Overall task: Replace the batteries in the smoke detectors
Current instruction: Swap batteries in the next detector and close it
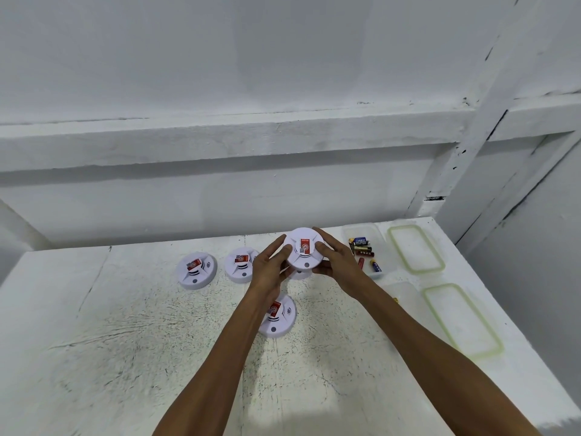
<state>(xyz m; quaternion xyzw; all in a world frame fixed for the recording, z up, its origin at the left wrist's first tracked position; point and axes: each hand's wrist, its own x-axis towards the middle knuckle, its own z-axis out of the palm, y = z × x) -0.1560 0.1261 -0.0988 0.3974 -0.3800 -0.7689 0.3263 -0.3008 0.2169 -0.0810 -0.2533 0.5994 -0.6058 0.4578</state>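
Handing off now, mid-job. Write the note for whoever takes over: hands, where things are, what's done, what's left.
Left hand and right hand both grip the held detector, lifted above the table, cover on.
Far-left detector, middle detector and near detector lie closed on the table.
Batteries lie in the clear tub to the right, green-rimmed lids beside it.
Done: nothing visible; no detector is open.
Left: open the held one, swap its batteries, then probably the others.
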